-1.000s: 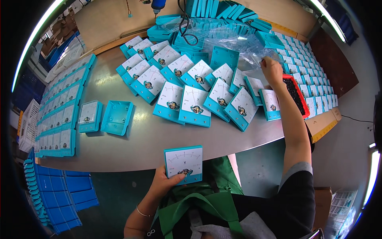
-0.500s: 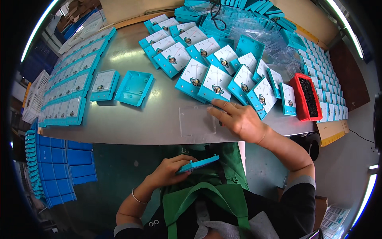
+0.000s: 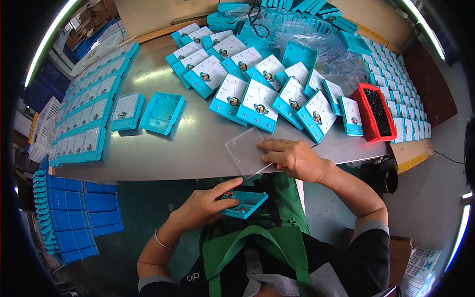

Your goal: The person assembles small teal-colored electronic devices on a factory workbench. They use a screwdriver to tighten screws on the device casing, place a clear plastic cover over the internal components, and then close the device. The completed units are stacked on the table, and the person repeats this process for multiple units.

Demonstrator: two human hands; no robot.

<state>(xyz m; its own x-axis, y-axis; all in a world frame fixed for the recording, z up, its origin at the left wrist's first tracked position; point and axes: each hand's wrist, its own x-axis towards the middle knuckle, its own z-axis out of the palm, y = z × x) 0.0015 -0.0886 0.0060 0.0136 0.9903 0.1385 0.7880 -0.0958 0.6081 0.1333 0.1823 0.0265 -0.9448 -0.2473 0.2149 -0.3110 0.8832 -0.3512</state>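
Note:
In front of the table's edge, my left hand (image 3: pixel 198 208) grips a teal meter panel (image 3: pixel 246 205), tilted so its hollow, ribbed side shows. A clear plastic cover (image 3: pixel 245 152) with small holes is pinched at its right side by the fingers of my right hand (image 3: pixel 301 161). The cover is tilted at the table's near edge, and its lower corner comes close to my left fingertips. Just beyond my right hand lie several teal meters with white dial faces (image 3: pixel 261 101), leaning on one another.
A red tray (image 3: pixel 360 116) of small black parts stands at the right, beside rows of meters (image 3: pixel 403 114). To the left are an open teal case (image 3: pixel 162 113), a single covered meter (image 3: pixel 127 111) and more rows of covered meters (image 3: pixel 81 119). Clear covers (image 3: pixel 316 44) are heaped at the back.
My right hand has taken hold of the clear cover, which lay flat, and turned and tilted it. My left hand has tipped the teal panel, so its hollow side now shows.

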